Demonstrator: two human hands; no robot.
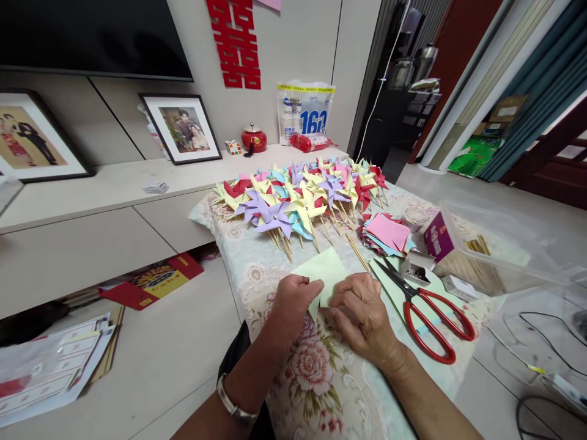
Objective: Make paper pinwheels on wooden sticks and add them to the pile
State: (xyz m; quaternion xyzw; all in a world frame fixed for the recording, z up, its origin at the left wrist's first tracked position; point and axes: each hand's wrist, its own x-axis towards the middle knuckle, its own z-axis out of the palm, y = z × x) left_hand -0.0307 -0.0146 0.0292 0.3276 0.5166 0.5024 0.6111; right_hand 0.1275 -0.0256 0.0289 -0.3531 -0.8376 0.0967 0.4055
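Observation:
A pale green paper square (326, 264) is held over the flowered tablecloth, with a slit showing at its near edge. My left hand (293, 299) pinches the paper's left side, thumb on top. On the right side, my right hand (360, 311) is closed on the same sheet with curled fingers. Red-handled scissors (415, 293) lie beside my right hand on more green paper, blades slightly parted. Several paper pinwheels (305, 208) on sticks are massed at the table's far end. Loose wooden sticks (356, 252) rest just beyond the paper.
Right of the pinwheels sits a stack of coloured paper squares (387, 233). A small open box of fasteners (417, 269) and a clear plastic bin (504, 256) with sticks stand at the right. A TV cabinet (114, 183) runs along the left; cables (545, 333) trail on the right floor.

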